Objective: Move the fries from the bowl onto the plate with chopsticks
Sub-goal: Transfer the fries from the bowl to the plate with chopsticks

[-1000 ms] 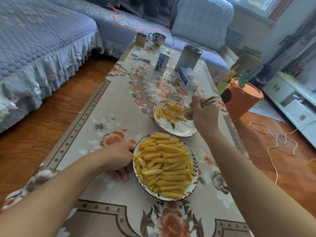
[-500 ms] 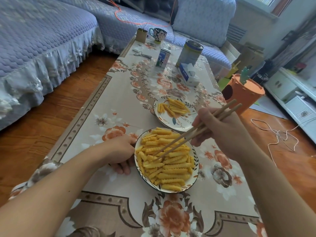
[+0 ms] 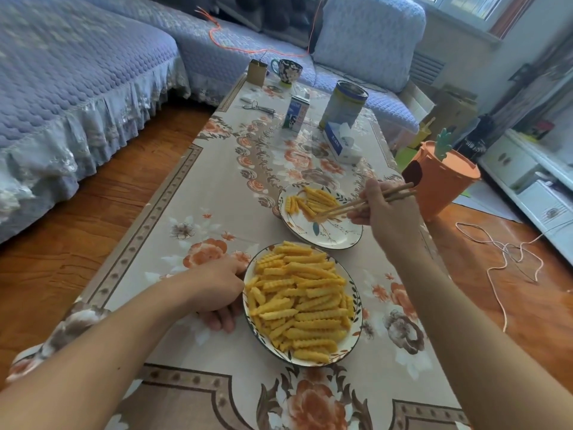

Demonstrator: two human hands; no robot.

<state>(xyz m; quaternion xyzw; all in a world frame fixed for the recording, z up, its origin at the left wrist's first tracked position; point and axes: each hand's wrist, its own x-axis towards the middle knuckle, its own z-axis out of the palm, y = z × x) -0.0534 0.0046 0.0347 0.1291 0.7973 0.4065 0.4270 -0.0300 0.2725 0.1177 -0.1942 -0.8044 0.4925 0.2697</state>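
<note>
Golden crinkle-cut fries (image 3: 302, 305) heap the bowl (image 3: 356, 333) nearest you on the floral worktop (image 3: 198, 193), while a far smaller share lies on the plate (image 3: 328, 235) just beyond it. Your right hand (image 3: 389, 212) pinches a pair of wooden chopsticks (image 3: 359, 203), fingers curled round them, the tips lowered over the plate among the fries already there; whether a fry sits between the tips is too blurred to tell. Your left hand (image 3: 217, 288) rests against the bowl's left rim, fingers curled under at its edge, steadying it.

By the look of it, the job is barely begun: roughly a dozen fries are on the plate, and several dozen, too tangled to count exactly, wait in the bowl. Many more trips appear to lie ahead.

Counted: one bowl, one plate, two chopsticks, two hands. At the far end of the worktop stand one patterned mug (image 3: 286, 70), one milk carton (image 3: 296, 114), one tall tin (image 3: 344, 103), one tissue pack (image 3: 342, 143), one small box (image 3: 257, 72) and one pair of scissors (image 3: 259, 107).
</note>
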